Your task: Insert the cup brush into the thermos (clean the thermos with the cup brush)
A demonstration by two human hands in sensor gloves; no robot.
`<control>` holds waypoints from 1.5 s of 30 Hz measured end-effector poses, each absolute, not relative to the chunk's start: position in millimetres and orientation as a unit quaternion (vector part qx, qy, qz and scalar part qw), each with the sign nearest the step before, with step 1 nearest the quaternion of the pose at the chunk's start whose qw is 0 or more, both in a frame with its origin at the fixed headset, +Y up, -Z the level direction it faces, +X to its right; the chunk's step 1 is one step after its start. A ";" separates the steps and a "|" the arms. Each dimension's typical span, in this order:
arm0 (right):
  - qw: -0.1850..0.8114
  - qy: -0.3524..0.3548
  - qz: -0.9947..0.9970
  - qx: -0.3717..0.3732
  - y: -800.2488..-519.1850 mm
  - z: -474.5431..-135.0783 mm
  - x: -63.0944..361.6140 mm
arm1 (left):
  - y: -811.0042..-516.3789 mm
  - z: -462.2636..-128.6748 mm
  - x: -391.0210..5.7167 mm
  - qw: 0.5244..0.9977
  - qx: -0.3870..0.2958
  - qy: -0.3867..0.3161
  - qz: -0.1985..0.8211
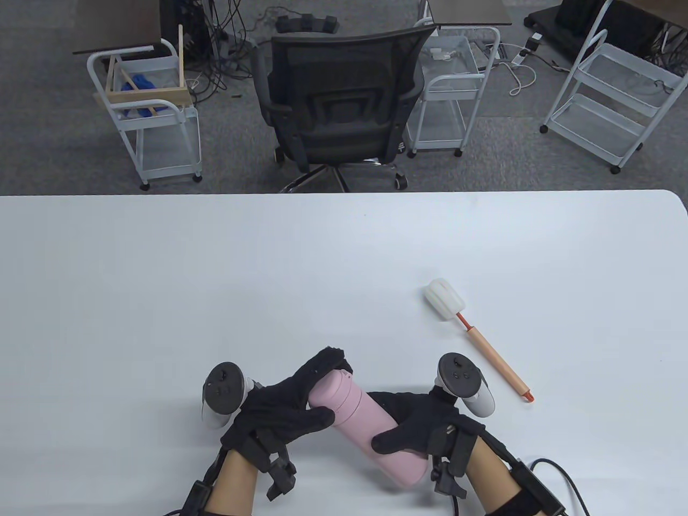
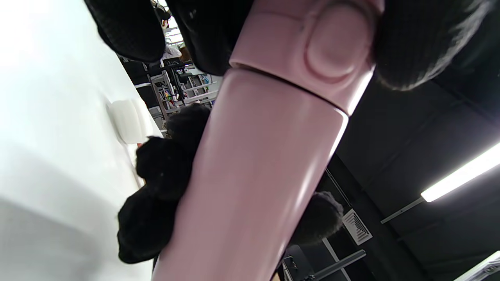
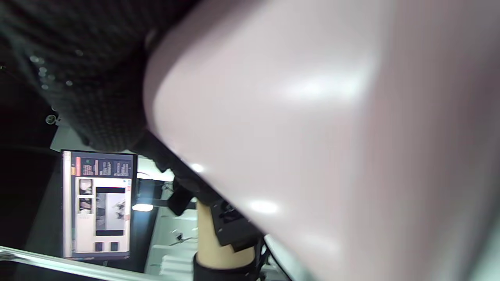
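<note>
A pink thermos (image 1: 365, 424) is held tilted above the table near the front edge, lid end to the far left. My left hand (image 1: 293, 400) grips the lid end; the left wrist view shows the lid (image 2: 312, 50) closed, with my fingers around it. My right hand (image 1: 424, 424) grips the thermos body (image 3: 312, 136) near its base. The cup brush (image 1: 475, 338) lies on the table to the right of my hands, white sponge head (image 1: 443, 300) at the far end, tan handle toward me. The sponge head also shows in the left wrist view (image 2: 127, 121).
The white table (image 1: 215, 279) spans the view. Beyond its far edge stand a black office chair (image 1: 341, 113) and white wire carts (image 1: 153, 113) on the carpet. A cable (image 1: 559, 473) runs from my right forearm at the front right.
</note>
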State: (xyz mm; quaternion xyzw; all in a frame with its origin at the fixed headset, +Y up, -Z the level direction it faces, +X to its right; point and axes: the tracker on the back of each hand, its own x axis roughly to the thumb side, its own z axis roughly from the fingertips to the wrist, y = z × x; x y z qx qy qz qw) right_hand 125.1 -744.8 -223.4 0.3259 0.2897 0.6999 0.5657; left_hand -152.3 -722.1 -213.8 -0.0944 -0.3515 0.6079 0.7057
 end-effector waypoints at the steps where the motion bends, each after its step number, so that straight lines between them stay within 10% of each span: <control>1: 0.547 0.266 0.726 0.319 -741.9 -221.4 124.7 | -720.9 -213.9 -154.3 0.706 -0.099 -0.349 0.608; 11: 0.366 0.091 0.887 0.267 -725.6 -197.6 108.5 | -711.6 -205.9 -161.7 0.847 -0.033 -0.182 0.498; 20: 0.245 -0.001 0.933 0.263 -718.7 -179.6 92.3 | -717.7 -201.9 -143.9 0.871 -0.052 -0.128 0.471; 45: 0.522 0.264 0.723 0.369 -743.9 -234.3 101.1 | -708.3 -202.7 -151.2 0.735 0.067 -0.310 0.599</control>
